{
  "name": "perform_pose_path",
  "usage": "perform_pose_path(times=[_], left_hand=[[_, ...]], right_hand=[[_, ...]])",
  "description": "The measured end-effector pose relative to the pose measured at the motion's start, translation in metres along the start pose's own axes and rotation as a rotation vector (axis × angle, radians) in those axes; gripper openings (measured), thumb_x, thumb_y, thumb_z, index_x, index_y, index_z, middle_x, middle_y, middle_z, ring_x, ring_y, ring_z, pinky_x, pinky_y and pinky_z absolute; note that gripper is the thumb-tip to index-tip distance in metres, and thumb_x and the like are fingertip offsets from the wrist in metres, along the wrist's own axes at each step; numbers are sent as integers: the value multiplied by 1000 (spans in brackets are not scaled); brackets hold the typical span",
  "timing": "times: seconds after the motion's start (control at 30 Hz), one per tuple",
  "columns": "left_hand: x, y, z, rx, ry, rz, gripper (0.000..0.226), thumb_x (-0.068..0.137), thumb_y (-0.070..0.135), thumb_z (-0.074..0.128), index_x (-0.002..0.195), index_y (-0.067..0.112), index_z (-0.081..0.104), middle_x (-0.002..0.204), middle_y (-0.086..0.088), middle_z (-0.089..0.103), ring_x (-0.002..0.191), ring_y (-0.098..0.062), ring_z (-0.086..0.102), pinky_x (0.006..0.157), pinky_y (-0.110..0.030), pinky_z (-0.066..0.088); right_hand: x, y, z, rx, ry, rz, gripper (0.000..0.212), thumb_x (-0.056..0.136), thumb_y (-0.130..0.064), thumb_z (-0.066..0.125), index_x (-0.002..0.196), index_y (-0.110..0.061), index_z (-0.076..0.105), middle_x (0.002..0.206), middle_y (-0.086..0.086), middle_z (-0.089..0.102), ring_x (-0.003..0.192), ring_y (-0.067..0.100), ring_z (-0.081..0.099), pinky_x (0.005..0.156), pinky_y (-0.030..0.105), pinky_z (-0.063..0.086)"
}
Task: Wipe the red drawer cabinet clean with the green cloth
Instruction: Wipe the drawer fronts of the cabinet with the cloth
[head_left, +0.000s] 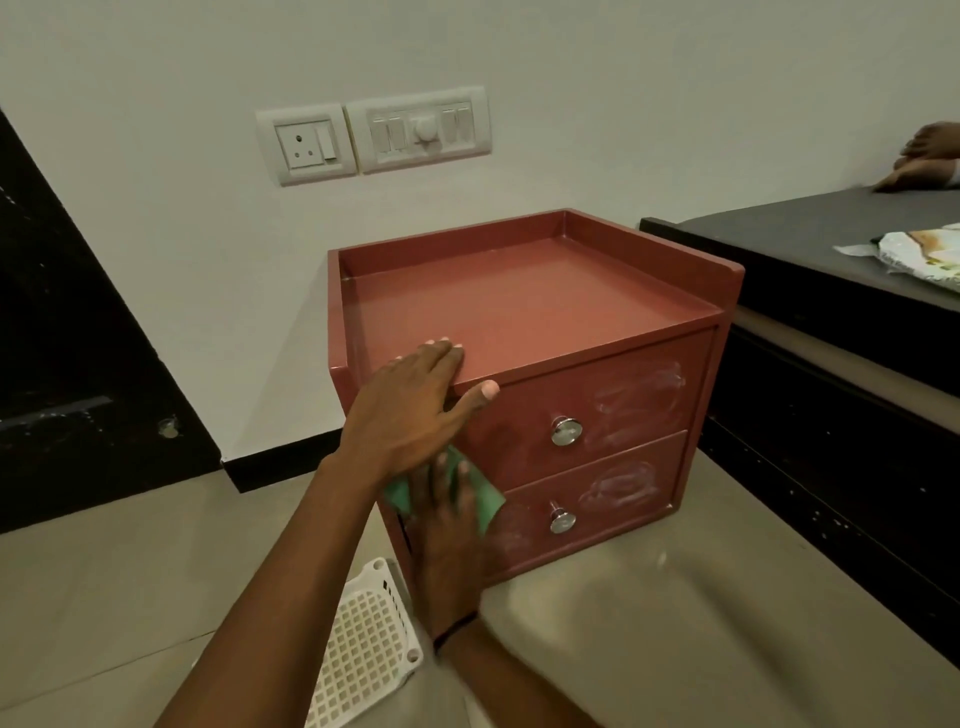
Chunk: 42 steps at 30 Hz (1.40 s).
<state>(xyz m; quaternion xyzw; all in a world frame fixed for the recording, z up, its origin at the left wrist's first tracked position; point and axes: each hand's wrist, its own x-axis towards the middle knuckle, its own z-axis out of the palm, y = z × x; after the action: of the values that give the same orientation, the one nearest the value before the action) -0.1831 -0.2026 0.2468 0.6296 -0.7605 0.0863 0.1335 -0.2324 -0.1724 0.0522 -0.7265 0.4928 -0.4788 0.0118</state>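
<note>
The left hand (410, 410) is bracing flat and spread on the red drawer cabinet (530, 312); the right hand (447, 519) is pressing the green cloth (480, 493) flat, needing overlapping strokes rightward across 2 smeared drawer fronts.

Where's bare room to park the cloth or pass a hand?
Cabinet top tray is bare behind the left hand, rimmed on three sides. Floor in front of the drawers is open, between the cabinet and the dark bed base. Crowded: front-left corner, where both hands, right hand, cloth and basket bunch up.
</note>
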Motion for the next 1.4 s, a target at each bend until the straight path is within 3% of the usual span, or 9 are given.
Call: perform_pose_path(times=[0.13,0.3,0.47,0.63,0.9,1.0,1.07,1.2,1.4], left_hand=[[-1,-2,1,33,13,14,91,89,79,6,156,22,28,164,0,27,151,-16,23,120,-41,22],[-3,-3,2,29,9,25,90,90,78,7,157,22,26,164,0,25,151,-15,22,120,-41,21],[-2,-4,2,27,15,17,90,89,78,6,157,22,26,164,0,25,151,-15,22,121,-38,19],[0,-4,5,31,21,21,89,90,77,6,156,21,28,163,-1,28,150,-16,24,120,-40,21],[0,-2,3,33,25,5,91,89,78,3,157,23,27,163,1,28,150,-16,26,119,-41,23],[0,-2,3,39,19,9,92,88,78,2,157,22,28,163,0,28,150,-17,26,120,-42,23],[0,-1,2,36,16,3,94,87,79,0,157,22,28,163,0,28,150,-17,26,120,-42,22],[-2,-1,2,31,14,-5,93,87,78,0,157,22,27,164,0,27,150,-17,25,120,-41,22],[-2,1,1,41,13,-15,93,86,78,0,157,23,27,163,0,28,150,-17,26,119,-40,23]], right_hand=[[-35,-14,19,-39,-174,-17,76,95,-26,49,158,-14,9,166,9,5,152,29,11,111,48,41],[3,18,6,-91,-72,166,76,102,-45,38,157,-9,0,164,15,5,151,33,13,118,45,20],[37,54,-13,-112,80,368,75,103,-48,26,156,-10,-10,165,12,-6,153,28,0,120,48,27],[35,36,-10,12,154,367,58,105,-25,30,157,-9,11,166,10,7,154,27,6,119,48,29],[-2,9,-11,163,40,-8,49,108,-29,16,152,-18,34,160,0,32,149,26,25,104,43,50],[5,14,-40,414,229,193,61,101,0,36,150,-36,36,157,-14,36,146,8,33,112,29,41],[11,20,-62,544,408,437,64,98,-4,40,145,-48,37,151,-24,42,138,1,43,109,21,41],[25,55,-92,532,671,714,49,100,-15,39,145,-32,43,145,0,54,131,18,54,104,47,48],[41,70,-69,173,327,325,53,105,-14,34,156,-24,24,165,-3,15,153,14,13,119,43,30]])
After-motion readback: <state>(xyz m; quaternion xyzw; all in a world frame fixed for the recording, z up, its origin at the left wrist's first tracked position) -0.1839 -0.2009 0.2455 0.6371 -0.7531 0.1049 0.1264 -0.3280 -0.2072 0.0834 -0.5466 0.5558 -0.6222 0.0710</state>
